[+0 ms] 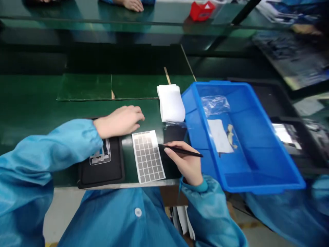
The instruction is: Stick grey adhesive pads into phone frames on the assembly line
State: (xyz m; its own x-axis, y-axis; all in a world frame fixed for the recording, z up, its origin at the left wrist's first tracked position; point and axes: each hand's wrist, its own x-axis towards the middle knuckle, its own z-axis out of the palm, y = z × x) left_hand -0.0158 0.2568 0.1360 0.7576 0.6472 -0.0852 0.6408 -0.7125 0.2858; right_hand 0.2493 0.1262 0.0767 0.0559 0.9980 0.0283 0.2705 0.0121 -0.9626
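Note:
My left hand rests on the green bench mat, fingers lightly curled and holding nothing, just above a black pad that carries a phone-shaped frame. My right hand grips a slim black stylus, its tip pointing left. Beside that tip lies a sheet of grey square labels. A dark flat item in clear plastic sits just above my right hand. A stack of white wipes stands beyond it.
A blue plastic bin stands to the right, holding a clear bag, a white card and a pale strip. Across the bench are a co-worker's hand and a red box. A blue sleeve shows lower right.

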